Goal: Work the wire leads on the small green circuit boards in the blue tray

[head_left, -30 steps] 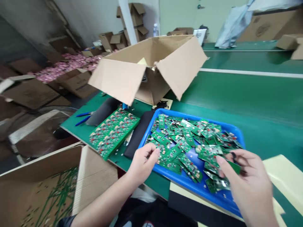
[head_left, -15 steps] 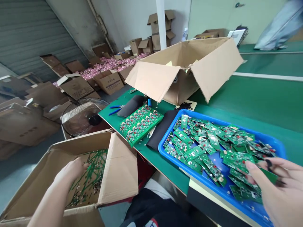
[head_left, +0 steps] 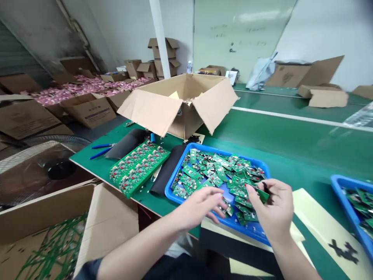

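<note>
A blue tray (head_left: 175, 181) on the green table holds several small green circuit boards (head_left: 217, 171). My left hand (head_left: 201, 204) hovers over the tray's near edge with fingers spread, reaching among the boards. My right hand (head_left: 274, 212) is closed on a small green circuit board (head_left: 262, 194) at the tray's right end. A larger panel of green boards (head_left: 138, 165) lies on the table left of the tray, beside a black pad (head_left: 166, 173).
An open cardboard box (head_left: 180, 103) stands behind the tray. A box with green strips (head_left: 52, 243) sits at lower left by a floor fan (head_left: 43, 165). Blue-handled cutters (head_left: 100, 149) lie near the table's left edge. A second blue tray (head_left: 354, 200) is at right.
My left hand came back from the box of green strips at lower left to the blue tray. The view swung right, bringing a second blue tray into sight.
</note>
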A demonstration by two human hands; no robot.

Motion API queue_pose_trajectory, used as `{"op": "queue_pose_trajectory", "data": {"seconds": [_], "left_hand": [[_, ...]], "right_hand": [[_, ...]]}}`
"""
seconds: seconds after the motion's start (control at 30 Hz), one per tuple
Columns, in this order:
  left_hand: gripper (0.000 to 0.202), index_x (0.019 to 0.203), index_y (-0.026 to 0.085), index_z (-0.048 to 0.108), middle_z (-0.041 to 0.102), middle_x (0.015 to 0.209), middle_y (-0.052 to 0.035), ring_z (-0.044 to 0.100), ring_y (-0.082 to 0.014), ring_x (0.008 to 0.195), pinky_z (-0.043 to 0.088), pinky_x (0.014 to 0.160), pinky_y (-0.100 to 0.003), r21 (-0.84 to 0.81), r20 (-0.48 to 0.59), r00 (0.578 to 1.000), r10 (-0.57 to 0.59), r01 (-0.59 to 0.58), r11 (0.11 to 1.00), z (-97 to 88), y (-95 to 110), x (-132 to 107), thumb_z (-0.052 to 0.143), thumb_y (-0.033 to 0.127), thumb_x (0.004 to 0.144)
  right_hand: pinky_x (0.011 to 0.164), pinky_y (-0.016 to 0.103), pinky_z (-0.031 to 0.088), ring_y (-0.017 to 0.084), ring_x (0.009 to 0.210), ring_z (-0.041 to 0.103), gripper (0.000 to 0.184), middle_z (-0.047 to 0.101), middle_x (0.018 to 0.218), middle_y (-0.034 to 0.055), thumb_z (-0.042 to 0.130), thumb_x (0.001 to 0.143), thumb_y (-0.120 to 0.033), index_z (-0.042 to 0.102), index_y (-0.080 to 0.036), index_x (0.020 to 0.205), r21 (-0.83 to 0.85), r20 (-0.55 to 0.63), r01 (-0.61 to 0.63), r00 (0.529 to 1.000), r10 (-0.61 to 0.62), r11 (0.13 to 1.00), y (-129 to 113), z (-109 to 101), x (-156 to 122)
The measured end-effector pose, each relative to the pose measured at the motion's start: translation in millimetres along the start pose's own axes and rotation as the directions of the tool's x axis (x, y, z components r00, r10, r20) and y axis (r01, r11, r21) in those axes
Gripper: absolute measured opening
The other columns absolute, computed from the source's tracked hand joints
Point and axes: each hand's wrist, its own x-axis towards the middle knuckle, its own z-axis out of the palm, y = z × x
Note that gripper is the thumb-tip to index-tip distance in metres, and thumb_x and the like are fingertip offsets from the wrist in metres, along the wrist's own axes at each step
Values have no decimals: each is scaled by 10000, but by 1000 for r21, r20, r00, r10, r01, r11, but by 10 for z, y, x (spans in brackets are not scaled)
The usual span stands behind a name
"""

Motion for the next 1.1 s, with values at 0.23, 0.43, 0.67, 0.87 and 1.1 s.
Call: {"op": "queue_pose_trajectory", "data": {"seconds": [0.23, 0.43, 0.67, 0.87, 1.1], "left_hand": [[301, 906, 152, 616, 593, 711, 12, 559, -103, 638, 428, 587, -213, -298, 75, 997, 21, 2, 954, 511, 208, 619, 654, 403, 743], [305, 977, 132, 640, 668, 766, -44, 618, -170, 751, 438, 606, -236, -256, 120, 989, 91, -58, 965, 523, 428, 872, 605, 300, 725], [247, 930, 143, 642, 645, 698, -21, 620, -186, 743, 477, 647, -279, -321, 55, 979, 194, -166, 932, 415, 419, 1007, 554, 246, 724], [238, 914, 140, 661, 624, 733, -22, 584, -150, 682, 455, 612, -261, -231, 86, 984, 153, -130, 964, 339, 381, 970, 584, 216, 702], [170, 851, 176, 667, 556, 605, 27, 481, -104, 548, 408, 554, -230, 85, 31, 947, 319, -321, 943, 270, 321, 999, 660, 270, 709]], "right_hand": [[570, 358, 545, 192, 674, 624, 275, 600, 767, 17, 628, 760, -92, 496, -257, 936, -205, 179, 566, 824, -538, 799, -6, -49, 220], [692, 427, 577, 245, 919, 615, 468, 575, 966, 83, 594, 776, -100, 407, -253, 1177, -239, 116, 599, 799, -590, 764, 32, -51, 296], [925, 582, 431, 258, 951, 605, 549, 602, 963, 65, 544, 798, -143, 335, -266, 1291, -169, 166, 479, 876, -454, 862, -31, -180, 399], [909, 531, 491, 197, 853, 648, 503, 290, 1411, 130, 536, 846, -241, 345, -309, 1306, -11, 281, 193, 942, -182, 981, 42, -198, 351], [974, 513, 444, 277, 1127, 557, 485, 288, 1449, 95, 550, 861, -454, 423, -338, 1314, 158, 416, -22, 908, -47, 987, 143, -193, 318]]}}
